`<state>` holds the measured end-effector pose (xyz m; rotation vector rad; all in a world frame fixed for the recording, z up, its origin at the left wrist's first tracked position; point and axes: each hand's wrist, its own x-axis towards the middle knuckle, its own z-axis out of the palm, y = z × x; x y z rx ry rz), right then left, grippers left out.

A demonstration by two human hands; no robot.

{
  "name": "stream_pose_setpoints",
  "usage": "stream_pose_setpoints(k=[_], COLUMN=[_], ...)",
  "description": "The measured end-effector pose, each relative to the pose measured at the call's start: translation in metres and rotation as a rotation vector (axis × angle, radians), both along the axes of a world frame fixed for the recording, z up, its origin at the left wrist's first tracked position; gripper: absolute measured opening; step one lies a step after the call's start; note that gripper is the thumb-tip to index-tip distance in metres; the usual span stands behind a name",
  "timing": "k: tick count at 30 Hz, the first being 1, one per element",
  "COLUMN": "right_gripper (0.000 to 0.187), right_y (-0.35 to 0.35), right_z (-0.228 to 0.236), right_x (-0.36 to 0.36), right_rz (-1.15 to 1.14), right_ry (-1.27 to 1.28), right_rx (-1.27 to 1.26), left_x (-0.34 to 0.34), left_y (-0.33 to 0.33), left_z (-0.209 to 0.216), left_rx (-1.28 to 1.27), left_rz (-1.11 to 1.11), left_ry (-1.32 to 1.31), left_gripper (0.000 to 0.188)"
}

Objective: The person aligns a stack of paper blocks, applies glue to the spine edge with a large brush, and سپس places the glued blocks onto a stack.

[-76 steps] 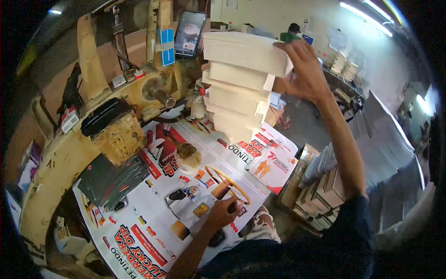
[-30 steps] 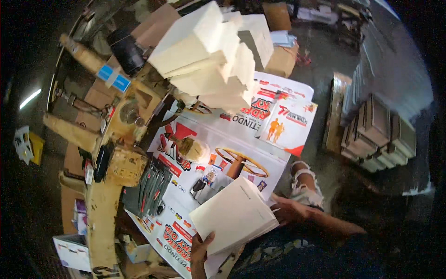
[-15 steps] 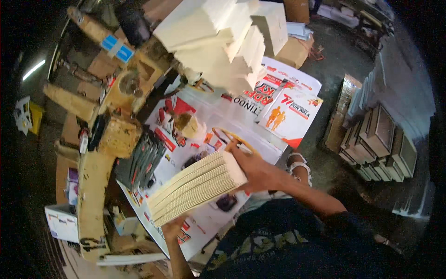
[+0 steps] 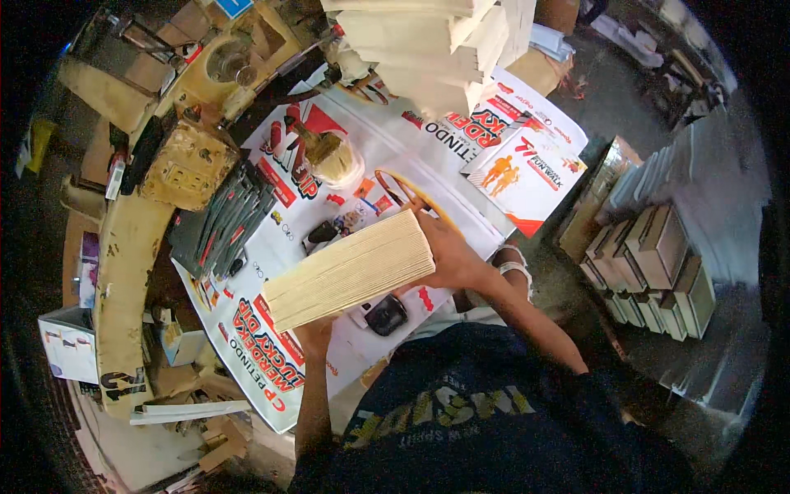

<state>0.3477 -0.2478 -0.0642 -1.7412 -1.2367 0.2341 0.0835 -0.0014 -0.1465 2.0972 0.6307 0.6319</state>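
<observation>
A thick stack of cream folded paper sections (image 4: 350, 267) is held between my two hands above a printed banner sheet (image 4: 387, 185). My left hand (image 4: 313, 336) grips the stack's lower left end from beneath, its fingers mostly hidden. Around the right end my right hand (image 4: 451, 253) is closed, with the thumb side by the upper corner. The layered edges face up and lie close together. Beyond the stack, a brush (image 4: 317, 144) stands in a whitish pot (image 4: 344, 171). A small black object (image 4: 385, 315) rests on the sheet just below the stack.
Tall piles of cream paper (image 4: 420, 49) stand at the far side. Dark strips (image 4: 226, 214) lie at left beside a worn yellowish machine frame (image 4: 123, 272). White printed boards (image 4: 527, 173) sit far right. Bound book blocks (image 4: 658, 255) are piled on the right.
The stack's layers, bowed and gapped before, now lie straighter and tighter. Both hands remain on its ends. The whole view has shifted and turned.
</observation>
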Motion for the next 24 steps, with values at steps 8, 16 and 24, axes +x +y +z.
stream_pose_setpoints(k=[8,16,24], right_gripper=[0.073,0.071,0.13], right_y=[-0.021,0.002,-0.024], right_z=[0.165,0.162,0.113], right_x=[-0.042,-0.036,-0.095], right_rz=[-0.014,0.112,-0.167], right_ry=[0.046,-0.054,0.247], right_rx=[0.081,-0.027,0.08], left_x=[-0.04,-0.016,0.015], left_y=[-0.019,-0.045,-0.067], left_z=[-0.027,0.113,0.148], left_rx=[0.174,-0.38,-0.299], left_rz=[0.006,0.016,0.011], left_ry=[0.242,-0.346,-0.265], left_gripper=[0.058,0.12,0.093])
